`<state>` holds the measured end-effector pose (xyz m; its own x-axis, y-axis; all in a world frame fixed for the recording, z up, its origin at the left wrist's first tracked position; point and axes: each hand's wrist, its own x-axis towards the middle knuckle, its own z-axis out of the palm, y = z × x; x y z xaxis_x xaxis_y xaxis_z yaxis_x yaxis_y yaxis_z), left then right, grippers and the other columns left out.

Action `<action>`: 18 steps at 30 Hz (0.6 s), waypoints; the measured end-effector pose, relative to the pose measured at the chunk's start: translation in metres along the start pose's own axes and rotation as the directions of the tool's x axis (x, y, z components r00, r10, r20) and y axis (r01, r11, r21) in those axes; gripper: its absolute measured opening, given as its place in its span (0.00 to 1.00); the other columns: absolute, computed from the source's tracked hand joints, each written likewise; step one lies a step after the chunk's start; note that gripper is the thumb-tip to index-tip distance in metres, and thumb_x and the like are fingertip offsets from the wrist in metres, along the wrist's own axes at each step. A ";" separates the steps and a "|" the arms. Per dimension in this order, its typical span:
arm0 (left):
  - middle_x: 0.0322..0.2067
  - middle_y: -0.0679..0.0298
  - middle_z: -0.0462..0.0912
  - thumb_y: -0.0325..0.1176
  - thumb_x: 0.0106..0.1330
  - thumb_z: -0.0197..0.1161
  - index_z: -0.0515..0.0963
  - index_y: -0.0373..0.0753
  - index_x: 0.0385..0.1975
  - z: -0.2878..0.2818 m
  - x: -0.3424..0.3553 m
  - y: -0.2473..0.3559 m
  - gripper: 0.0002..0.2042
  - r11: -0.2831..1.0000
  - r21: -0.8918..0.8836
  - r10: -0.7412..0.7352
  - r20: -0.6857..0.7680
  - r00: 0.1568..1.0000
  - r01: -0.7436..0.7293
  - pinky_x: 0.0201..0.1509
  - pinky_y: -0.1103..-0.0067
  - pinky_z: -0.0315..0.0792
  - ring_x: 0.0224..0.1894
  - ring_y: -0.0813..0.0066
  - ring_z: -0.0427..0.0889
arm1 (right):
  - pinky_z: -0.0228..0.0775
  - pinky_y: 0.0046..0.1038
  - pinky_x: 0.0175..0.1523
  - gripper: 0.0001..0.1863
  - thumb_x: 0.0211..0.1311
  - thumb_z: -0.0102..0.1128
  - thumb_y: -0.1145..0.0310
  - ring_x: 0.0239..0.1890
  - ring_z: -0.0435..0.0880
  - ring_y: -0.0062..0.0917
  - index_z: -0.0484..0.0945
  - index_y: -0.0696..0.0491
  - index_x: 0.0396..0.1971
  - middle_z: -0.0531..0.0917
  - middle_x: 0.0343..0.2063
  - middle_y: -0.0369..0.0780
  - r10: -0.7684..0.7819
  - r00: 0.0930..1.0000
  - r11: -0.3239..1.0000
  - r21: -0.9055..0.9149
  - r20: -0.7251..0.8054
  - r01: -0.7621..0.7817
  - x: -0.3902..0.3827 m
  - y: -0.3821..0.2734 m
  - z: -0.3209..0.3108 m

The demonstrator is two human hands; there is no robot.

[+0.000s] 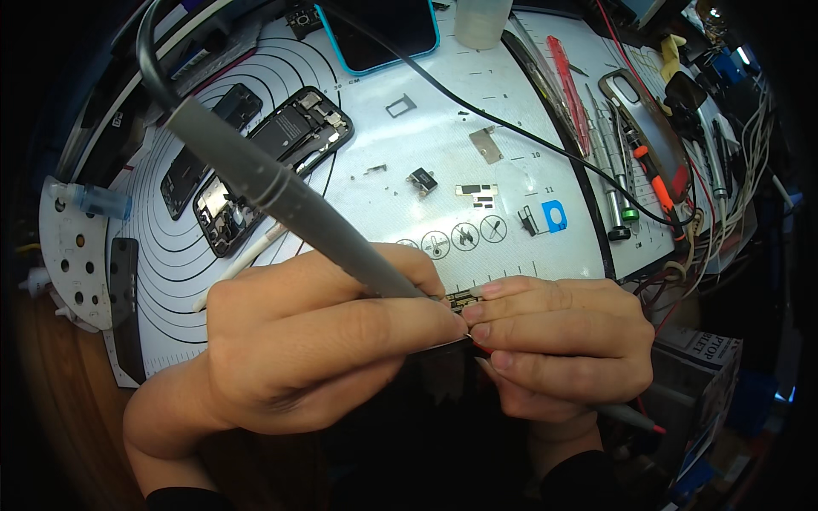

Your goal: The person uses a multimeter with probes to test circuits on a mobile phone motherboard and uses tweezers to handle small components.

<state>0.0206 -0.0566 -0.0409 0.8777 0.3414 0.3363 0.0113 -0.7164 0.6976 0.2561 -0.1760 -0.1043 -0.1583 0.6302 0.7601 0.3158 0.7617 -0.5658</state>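
My left hand (315, 341) is closed around a grey soldering iron (281, 196) with a cord at its upper end; its tip is hidden behind my fingers. My right hand (562, 341) is closed, pinching a small circuit board (462, 299) with gold-coloured patches. Both hands' fingertips meet at this board, just over the front edge of the mat. From under my right hand sticks out a thin grey rod (630, 416) with a red end; how it is held is hidden. A bit of red also shows below the fingertips.
The white work mat (383, 213) carries an opened phone (290, 136), a loose phone part (183, 175), a SIM tray (400, 105), a small camera module (422, 180) and metal shields (477, 192). A black cable (511, 126) crosses it. Screwdrivers (652, 179) lie right; a blue-edged phone (379, 38) lies behind.
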 end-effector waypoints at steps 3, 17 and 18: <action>0.41 0.45 0.91 0.14 0.57 0.72 0.88 0.32 0.44 0.001 -0.001 0.000 0.14 1.000 0.006 0.002 -0.003 1.000 -0.002 0.47 0.72 0.86 0.42 0.57 0.93 | 0.91 0.44 0.53 0.07 0.57 0.76 0.81 0.39 0.94 0.45 0.85 0.65 0.34 0.89 0.37 0.51 0.007 1.000 1.000 0.002 0.005 -0.007 0.000 -0.001 -0.001; 0.42 0.45 0.91 0.15 0.57 0.72 0.89 0.32 0.44 -0.001 0.001 0.000 0.14 1.000 0.010 0.004 0.013 1.000 -0.004 0.48 0.72 0.86 0.42 0.57 0.93 | 0.92 0.44 0.53 0.08 0.56 0.76 0.82 0.39 0.94 0.45 0.86 0.65 0.34 0.89 0.38 0.51 -0.002 1.000 1.000 -0.004 0.004 0.002 -0.001 0.000 -0.001; 0.42 0.46 0.91 0.15 0.57 0.72 0.89 0.32 0.44 -0.001 0.001 0.000 0.15 1.000 0.004 0.003 0.008 1.000 -0.003 0.48 0.72 0.86 0.42 0.57 0.93 | 0.92 0.44 0.53 0.08 0.55 0.76 0.82 0.39 0.94 0.45 0.86 0.65 0.34 0.89 0.38 0.51 -0.004 1.000 1.000 -0.003 0.002 0.004 -0.001 0.000 -0.001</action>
<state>0.0208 -0.0560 -0.0405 0.8814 0.3344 0.3335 0.0104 -0.7197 0.6942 0.2569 -0.1762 -0.1048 -0.1618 0.6277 0.7615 0.3184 0.7636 -0.5617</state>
